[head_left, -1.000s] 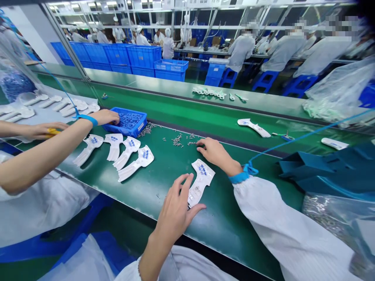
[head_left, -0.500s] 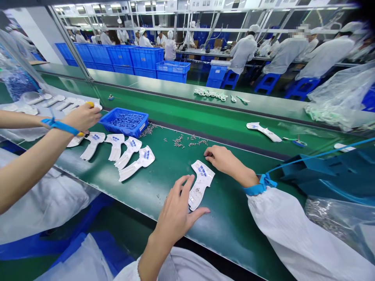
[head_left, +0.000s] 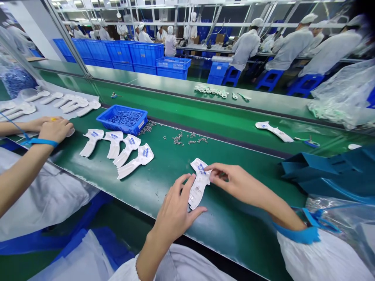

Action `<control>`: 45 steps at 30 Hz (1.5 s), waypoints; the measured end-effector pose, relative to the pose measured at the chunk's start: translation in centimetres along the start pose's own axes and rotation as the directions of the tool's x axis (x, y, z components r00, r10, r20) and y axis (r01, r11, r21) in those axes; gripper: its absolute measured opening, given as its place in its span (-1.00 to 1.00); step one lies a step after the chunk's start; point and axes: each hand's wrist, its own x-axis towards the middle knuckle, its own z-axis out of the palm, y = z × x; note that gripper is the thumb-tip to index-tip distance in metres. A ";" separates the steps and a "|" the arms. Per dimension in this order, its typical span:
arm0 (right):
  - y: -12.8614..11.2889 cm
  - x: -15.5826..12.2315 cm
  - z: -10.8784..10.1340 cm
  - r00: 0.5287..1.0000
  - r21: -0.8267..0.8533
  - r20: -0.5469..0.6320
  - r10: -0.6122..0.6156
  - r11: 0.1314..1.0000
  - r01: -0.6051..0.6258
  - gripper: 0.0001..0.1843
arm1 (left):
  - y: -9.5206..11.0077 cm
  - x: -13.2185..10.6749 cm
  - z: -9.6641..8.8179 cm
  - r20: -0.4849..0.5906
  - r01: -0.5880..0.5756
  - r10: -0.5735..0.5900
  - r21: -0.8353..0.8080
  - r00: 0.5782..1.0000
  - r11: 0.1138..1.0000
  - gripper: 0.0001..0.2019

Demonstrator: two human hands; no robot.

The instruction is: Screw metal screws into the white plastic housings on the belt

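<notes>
A white plastic handle shell (head_left: 197,190) lies on the green work surface, its inner side up, with blue pieces (head_left: 201,168) in its wider upper end. My left hand (head_left: 177,207) holds it in place, fingertips along its left edge and thumb spread below the lower end. Over the upper end, my right hand (head_left: 231,179) has its index finger and thumb brought together by the blue pieces. Anything pinched there is too small or hidden to make out. Small metal screws (head_left: 177,139) lie scattered beyond the shell.
Left of me, several similar shells (head_left: 133,160) lie beside a blue tray (head_left: 101,119) of small blue parts. A co-worker's hands (head_left: 55,128) are at the far left. Another shell (head_left: 274,130) rests on the belt beyond; a teal bin (head_left: 331,168) stands right.
My right hand has moved from near the screws back to the shell's upper end. My left hand stays almost still. The co-worker's hands have moved left and down.
</notes>
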 end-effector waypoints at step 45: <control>-2.8 0.8 1.5 0.968 -0.316 0.229 0.100 0.949 -0.024 -0.86 | -0.2 0.0 0.2 -0.010 -0.051 0.051 0.074 0.999 0.996 -0.19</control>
